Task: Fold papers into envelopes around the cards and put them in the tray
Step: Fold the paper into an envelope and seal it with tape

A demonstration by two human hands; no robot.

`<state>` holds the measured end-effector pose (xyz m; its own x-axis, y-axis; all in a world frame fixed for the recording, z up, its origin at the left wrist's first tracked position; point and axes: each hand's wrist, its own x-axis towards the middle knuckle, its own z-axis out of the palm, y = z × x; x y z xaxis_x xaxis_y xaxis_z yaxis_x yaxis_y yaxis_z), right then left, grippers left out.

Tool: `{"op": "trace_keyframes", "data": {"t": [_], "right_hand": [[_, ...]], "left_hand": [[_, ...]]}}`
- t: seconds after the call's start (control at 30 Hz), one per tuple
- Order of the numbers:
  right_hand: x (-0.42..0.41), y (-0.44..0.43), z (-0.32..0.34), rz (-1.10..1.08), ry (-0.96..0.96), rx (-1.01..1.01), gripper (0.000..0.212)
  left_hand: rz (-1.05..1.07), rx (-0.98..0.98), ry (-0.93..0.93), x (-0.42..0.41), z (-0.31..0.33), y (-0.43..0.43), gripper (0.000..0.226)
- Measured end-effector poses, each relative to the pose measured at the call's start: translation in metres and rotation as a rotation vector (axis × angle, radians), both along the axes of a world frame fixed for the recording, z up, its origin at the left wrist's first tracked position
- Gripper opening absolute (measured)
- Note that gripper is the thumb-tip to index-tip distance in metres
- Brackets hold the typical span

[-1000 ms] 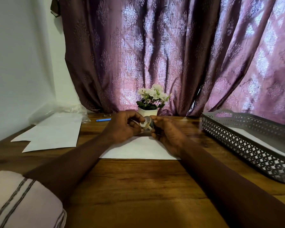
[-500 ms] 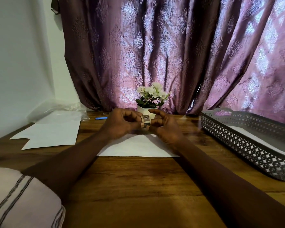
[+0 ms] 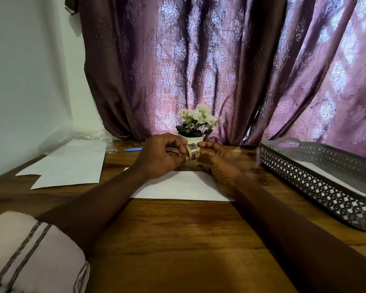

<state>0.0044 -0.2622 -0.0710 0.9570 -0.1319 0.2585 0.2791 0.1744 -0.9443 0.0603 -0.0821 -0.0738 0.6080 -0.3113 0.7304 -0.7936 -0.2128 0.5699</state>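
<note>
In the head view, a wooden table [image 3: 177, 240] with a warm brown grain is seen, set against a pale wall on the left and a purple patterned curtain [image 3: 220, 70] behind. At the back edge, a small white pot of white flowers [image 3: 195, 123] is placed in front of the curtain. To the left, loose white sheets [image 3: 70, 168] are spread on the table, with crumpled clear plastic [image 3: 78, 136] behind them and a blue pen [image 3: 133, 149] lying nearby. On the right, a grey perforated tray [image 3: 317, 182] is set at an angle, and a white sheet is seen lying inside it. A striped, pale pink sleeve [image 3: 29, 254] is visible at the lower left corner.

In the middle of the table, 1 white paper [image 3: 177, 187] is laid flat, partly covered by both forearms. Whether a card is beneath or within it cannot be told. Above its far edge, a small roll of tape [image 3: 191, 152] is held between both hands, raised off the table. The left hand [image 3: 158, 157] is curled around the roll's left side, its fingers [image 3: 177, 142] closed on it. The right hand [image 3: 218, 159] is brought against the roll's right side, its fingers bent and pinched at the roll's edge. The right hand is slightly blurred.
</note>
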Motion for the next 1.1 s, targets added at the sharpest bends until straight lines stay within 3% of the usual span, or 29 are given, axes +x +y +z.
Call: {"op": "trace_keyframes", "data": {"t": [0.17, 0.4, 0.57, 0.77, 0.93, 1.1], "right_hand": [[-0.003, 0.000, 0.005, 0.040, 0.014, 0.036, 0.040], [-0.007, 0.000, 0.000, -0.026, -0.099, -0.224, 0.034], [-0.007, 0.002, -0.005, -0.085, -0.190, -0.479, 0.023], [0.003, -0.001, -0.010, -0.147, -0.241, -0.626, 0.023], [0.008, -0.004, -0.013, -0.180, -0.245, -0.690, 0.023], [0.005, -0.005, -0.013, -0.146, -0.249, -0.619, 0.024]], "left_hand": [[-0.064, -0.138, 0.213, 0.003, 0.000, 0.002, 0.031], [-0.065, -0.117, 0.317, 0.002, 0.000, 0.000, 0.022], [-0.034, -0.083, 0.261, -0.001, 0.000, 0.000, 0.023], [-0.019, 0.000, 0.114, 0.004, -0.001, 0.006, 0.033], [-0.003, 0.040, 0.065, 0.004, -0.001, 0.004, 0.027], [0.058, 0.040, 0.044, 0.004, -0.003, 0.001, 0.019]]}}
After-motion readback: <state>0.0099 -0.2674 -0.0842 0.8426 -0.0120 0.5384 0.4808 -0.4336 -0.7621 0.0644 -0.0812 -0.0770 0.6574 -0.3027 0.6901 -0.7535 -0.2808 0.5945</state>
